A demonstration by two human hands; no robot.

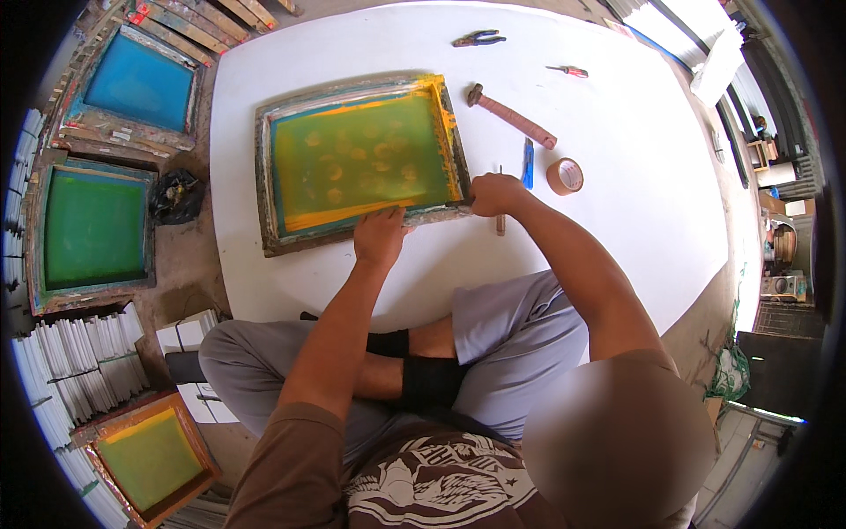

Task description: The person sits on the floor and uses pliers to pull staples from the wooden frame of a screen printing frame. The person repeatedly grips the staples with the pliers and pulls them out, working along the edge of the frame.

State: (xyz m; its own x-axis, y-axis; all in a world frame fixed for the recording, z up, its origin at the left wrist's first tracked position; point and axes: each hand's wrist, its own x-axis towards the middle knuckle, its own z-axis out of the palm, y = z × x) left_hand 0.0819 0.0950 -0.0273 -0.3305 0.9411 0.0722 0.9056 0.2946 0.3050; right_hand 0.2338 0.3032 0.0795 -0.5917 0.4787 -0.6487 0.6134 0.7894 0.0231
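A screen printing frame [363, 159] lies on the white tabletop in front of me, its mesh yellow-green with round pale marks. Yellow ink streaks its right rail and near edge. My left hand [381, 236] is closed over the near rail, fingertips on top of the wood. At the near right corner, my right hand [496, 194] is curled into a fist against the frame; its fingertips are hidden. Beneath the right wrist lies a slim tool with a wooden handle [500, 226], partly covered. Close by are a blue utility knife [528, 163] and a roll of brown tape [565, 176].
A hammer [511, 116] with a wrapped handle, pliers [478, 39] and a red-handled screwdriver [568, 70] lie farther back. Left of the table stand a blue screen [141, 81], a green screen [95, 227], a black plastic bag [176, 196] and stacked white sheets [84, 370].
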